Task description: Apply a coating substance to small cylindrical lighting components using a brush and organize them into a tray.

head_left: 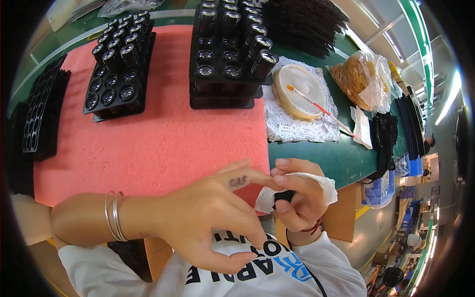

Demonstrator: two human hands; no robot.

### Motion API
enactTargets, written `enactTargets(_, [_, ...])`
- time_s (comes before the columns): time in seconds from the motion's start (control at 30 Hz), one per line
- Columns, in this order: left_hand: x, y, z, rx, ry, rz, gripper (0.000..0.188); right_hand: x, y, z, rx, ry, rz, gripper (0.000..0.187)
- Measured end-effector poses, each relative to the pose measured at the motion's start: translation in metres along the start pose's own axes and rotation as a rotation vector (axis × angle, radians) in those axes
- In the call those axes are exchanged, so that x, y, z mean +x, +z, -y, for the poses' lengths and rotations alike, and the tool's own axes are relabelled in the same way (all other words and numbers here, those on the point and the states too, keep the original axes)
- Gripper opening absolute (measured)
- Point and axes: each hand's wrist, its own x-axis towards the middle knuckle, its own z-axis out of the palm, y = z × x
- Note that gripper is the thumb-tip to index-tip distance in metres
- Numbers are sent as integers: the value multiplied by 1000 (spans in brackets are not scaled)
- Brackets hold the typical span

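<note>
My right hand (306,210) is closed around a small black part (284,196) and a white tissue (328,189), whose ends stick out on both sides of the fingers. From the left comes my left hand (210,210), with two thin silver bangles at the wrist. Its index finger reaches across to the right fingertips, above the black part. The left thumb and other fingers are spread, with nothing between them. A pink foam mat (163,153) lies beyond the hands. On it stand a black tray (121,106) and stacked black trays (222,101), both carrying black cylinders with glassy ends.
Right of the mat, a round shallow dish (292,81) sits on a printed white cloth (302,132), a red-handled brush (326,113) across it. A clear bag of yellowish pieces (363,81) lies beyond. Black trays (42,114) stand left; a cardboard box (341,218) is below the table edge.
</note>
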Motion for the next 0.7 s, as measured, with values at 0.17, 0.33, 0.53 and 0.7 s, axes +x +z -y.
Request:
enactTargets(0.17, [0, 0, 0, -3, -5, 5, 18, 1, 2, 3, -1, 36, 31, 42])
enactTargets(0.33, [1, 3, 1, -20, 49, -29, 18, 1, 1, -1, 61, 17, 85, 51])
enactTargets(0.53, [2, 2, -1, -124, 74, -37, 18, 10, -1, 4, 139, 17, 181, 66])
enactTargets(0.7, [1, 1, -2, -222, 34, -32, 19, 9, 3, 2, 136, 32, 204, 72])
